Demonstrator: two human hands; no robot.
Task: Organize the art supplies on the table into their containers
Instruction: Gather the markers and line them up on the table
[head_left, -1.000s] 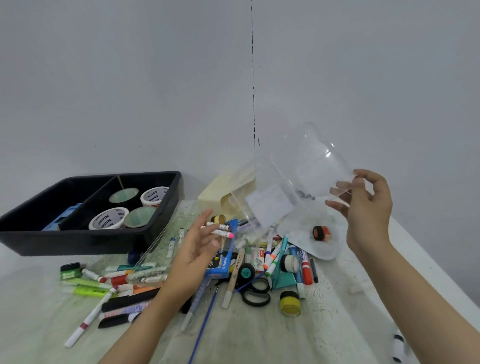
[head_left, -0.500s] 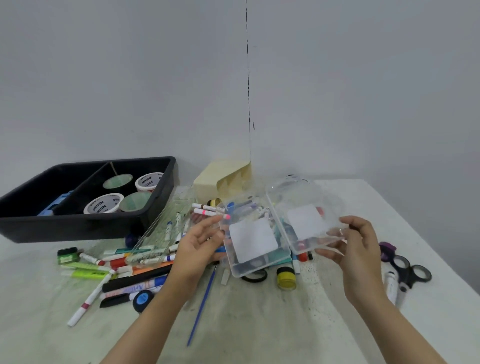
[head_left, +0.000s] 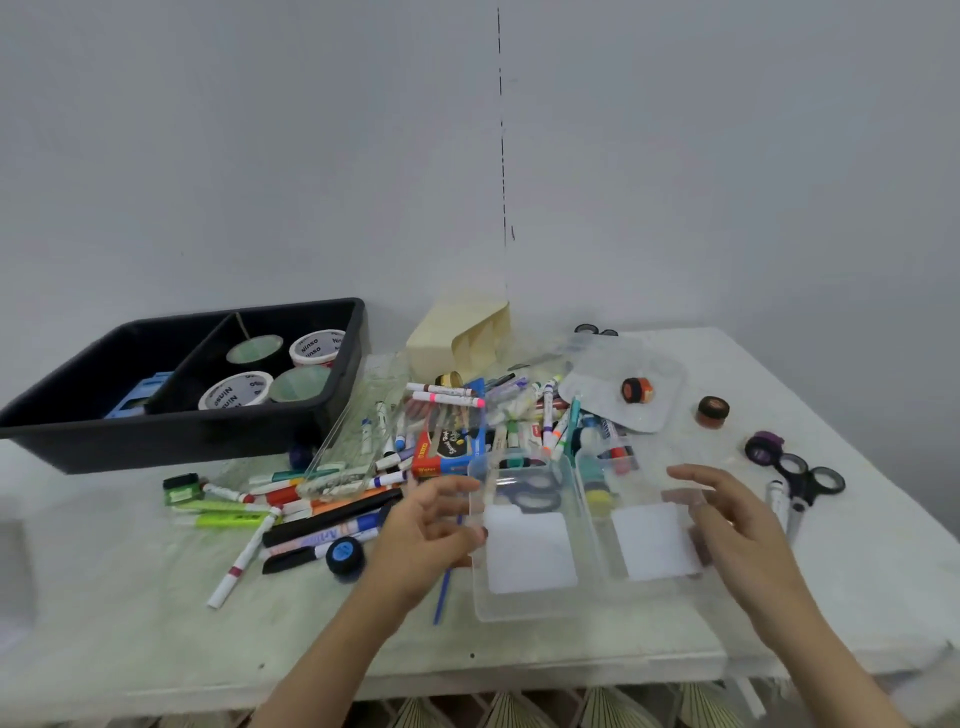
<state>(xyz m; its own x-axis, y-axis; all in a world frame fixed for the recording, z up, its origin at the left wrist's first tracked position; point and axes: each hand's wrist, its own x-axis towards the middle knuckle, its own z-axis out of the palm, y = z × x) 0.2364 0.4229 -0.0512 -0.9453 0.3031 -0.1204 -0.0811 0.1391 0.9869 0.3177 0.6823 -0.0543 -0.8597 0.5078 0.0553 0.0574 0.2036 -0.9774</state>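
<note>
Twin clear bins (head_left: 519, 605) sit lower centre, long sides running away from me. Right hand (head_left: 737, 525) is slack, fingers spread against the right wall. Left hand (head_left: 431, 530) curls at the left wall, can't tell if it's pinching. The marker pile (head_left: 332, 499) is centre-left, nearer my left hand.

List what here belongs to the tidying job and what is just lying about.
Job: clear box, black tray, tape rolls, loose markers, scissors, blue brush.
Lying about: table cover, pleated items under the table's front edge.
</note>
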